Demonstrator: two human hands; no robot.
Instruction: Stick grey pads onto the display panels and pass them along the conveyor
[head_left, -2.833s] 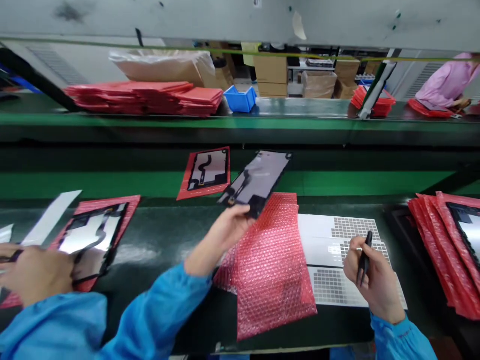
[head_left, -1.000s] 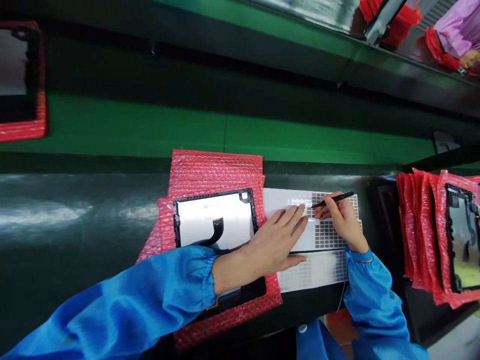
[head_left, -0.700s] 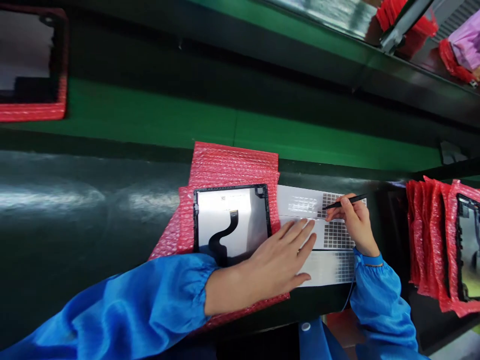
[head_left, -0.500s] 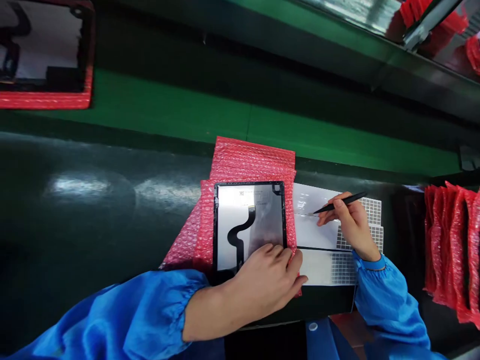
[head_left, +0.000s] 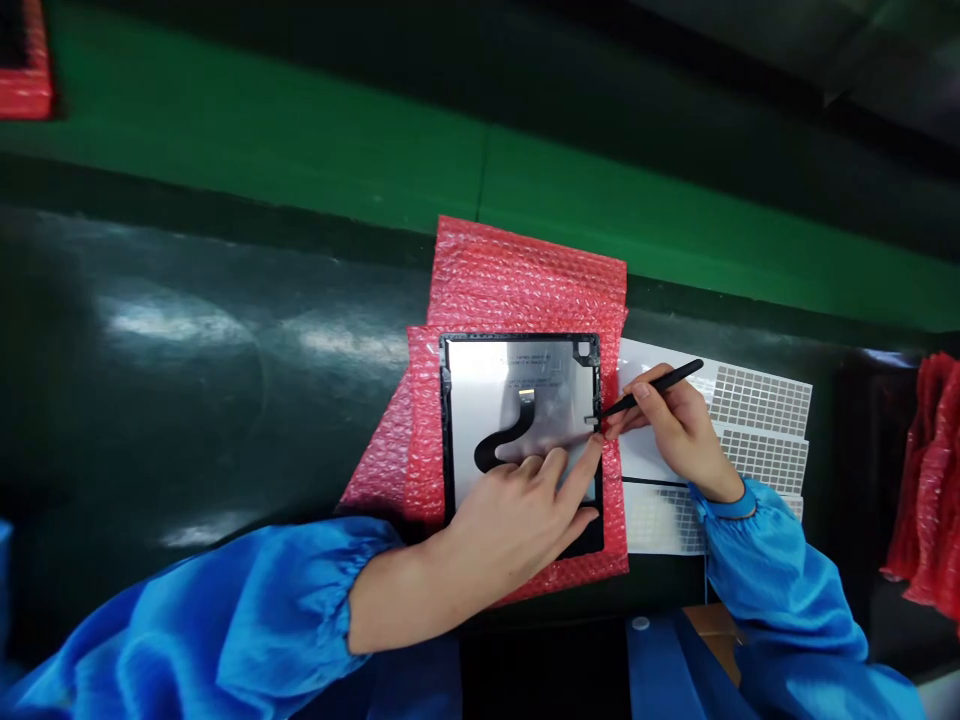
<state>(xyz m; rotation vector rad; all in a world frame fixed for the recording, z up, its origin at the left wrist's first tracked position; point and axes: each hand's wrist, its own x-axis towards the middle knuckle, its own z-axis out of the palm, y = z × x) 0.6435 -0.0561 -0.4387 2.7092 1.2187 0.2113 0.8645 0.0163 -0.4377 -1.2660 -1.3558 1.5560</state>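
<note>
A tablet-sized display panel (head_left: pixel 472 390) lies back side up, with a silver back, a black frame and a curved black ribbon cable (head_left: pixel 517 425). My left hand (head_left: pixel 517 505) rests across its lower part, fingers outstretched, the index fingertip at the right edge. That hand hides the cable's lower end. In my right hand (head_left: pixel 679 425) are slim black tweezers (head_left: pixel 652 388), pinched like a pen, their tip at the panel's right edge. A small grey piece (head_left: pixel 591 420) shows at the tip; whether it is stuck to the panel I cannot tell.
Red bubble-wrap bags (head_left: pixel 525 270) lie under and behind the panel. White sheets (head_left: pixel 637 460) with grids of small grey stickers (head_left: pixel 761 400) sit to the right. More red bags (head_left: pixel 930 480) stand at far right, and a red-wrapped item (head_left: pixel 26 95) is at top left.
My right hand has moved the tweezers left from the white sheet to the panel's right edge. My left index finger now reaches to that edge. The view has shifted.
</note>
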